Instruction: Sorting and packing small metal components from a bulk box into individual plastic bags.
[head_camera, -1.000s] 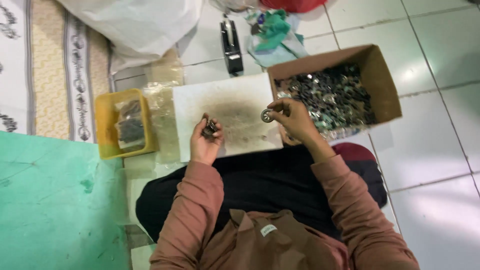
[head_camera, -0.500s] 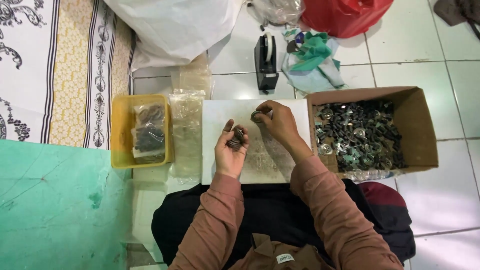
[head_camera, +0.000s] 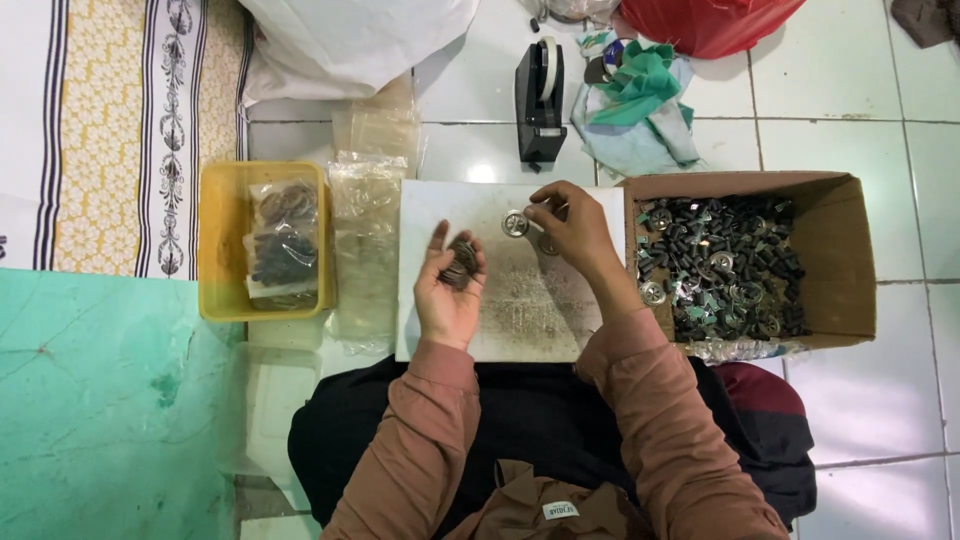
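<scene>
My left hand (head_camera: 447, 290) lies palm up over a white board (head_camera: 520, 310) and cups a small stack of round metal parts (head_camera: 461, 264). Further right, my right hand (head_camera: 577, 232) pinches a round silver disc (head_camera: 515, 223) at its fingertips, just above the board's far edge. Another small metal piece shows under the right fingers. Both sleeves are brown-pink.
An open cardboard box (head_camera: 840, 330) of dark and silver small parts stands at the right. A yellow tray (head_camera: 215, 250) with filled plastic bags sits at the left, next to clear bags (head_camera: 365, 230). A black tape dispenser (head_camera: 540, 100), cloths and sacks lie beyond.
The view has shifted, so everything sits lower and more to the right. My right hand came from the box side to the board's far edge with a disc; the left hand stays cupped.
</scene>
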